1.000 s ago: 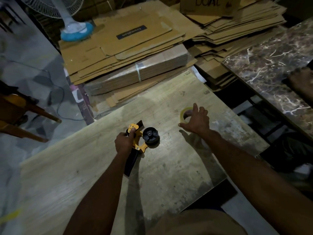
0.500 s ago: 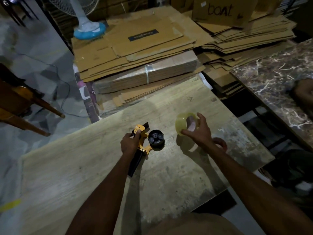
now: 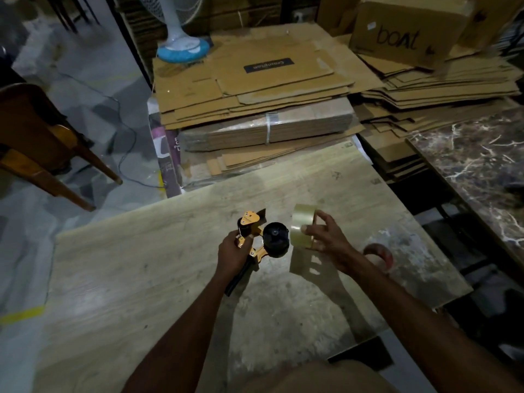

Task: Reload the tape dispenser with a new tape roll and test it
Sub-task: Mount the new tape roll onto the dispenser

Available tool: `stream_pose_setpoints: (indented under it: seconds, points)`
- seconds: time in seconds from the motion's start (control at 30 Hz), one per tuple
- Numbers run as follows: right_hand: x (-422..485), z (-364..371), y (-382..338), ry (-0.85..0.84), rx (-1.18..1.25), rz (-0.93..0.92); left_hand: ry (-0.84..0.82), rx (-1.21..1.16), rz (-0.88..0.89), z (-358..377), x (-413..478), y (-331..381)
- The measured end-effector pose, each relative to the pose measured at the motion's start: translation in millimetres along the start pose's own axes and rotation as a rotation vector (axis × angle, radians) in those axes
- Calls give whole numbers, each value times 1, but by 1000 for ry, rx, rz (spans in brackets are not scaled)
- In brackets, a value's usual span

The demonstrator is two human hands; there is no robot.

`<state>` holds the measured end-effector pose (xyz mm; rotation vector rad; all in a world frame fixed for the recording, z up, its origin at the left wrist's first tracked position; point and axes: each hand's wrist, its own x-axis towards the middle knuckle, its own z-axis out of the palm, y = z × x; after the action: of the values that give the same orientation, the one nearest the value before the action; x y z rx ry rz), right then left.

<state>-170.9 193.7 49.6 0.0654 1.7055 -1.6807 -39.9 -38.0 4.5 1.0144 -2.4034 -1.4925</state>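
The left hand grips the yellow-and-black tape dispenser above the pale wooden surface, fingers wrapped around its handle. The right hand, arm extended, pinches the clear tape roll just beside the dispenser's black hub.

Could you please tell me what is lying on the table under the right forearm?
A reddish-brown empty tape core lies on the wooden table, showing just beyond the right forearm. Its near edge is covered by the arm, so whether any tape remains on it cannot be seen.
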Motion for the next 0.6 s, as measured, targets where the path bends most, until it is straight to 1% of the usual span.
stream_pose_setpoints:
  seconds: [0.07,0.13,0.27,0.33,0.43,0.53,0.6]
  points:
    - [1,4,-1,44,-332,-121,-37,-1,75,-3,-1,-5]
    - [2,8,-6,31,-642,-247,-64,30,128,-4,1,-8]
    - [0,26,-17,-94,-1037,-464,-74,33,142,-4,4,-12]
    - [-1,35,-21,-161,-1164,-487,-64,35,149,-3,5,-15]
    - [8,43,-20,-236,-1337,-439,-66,22,137,-2,7,-19]
    - [21,48,-19,-295,-1388,-378,-18,56,136,0,9,-21]
    - [21,52,-22,-307,-1383,-382,84,97,154,3,8,-21]
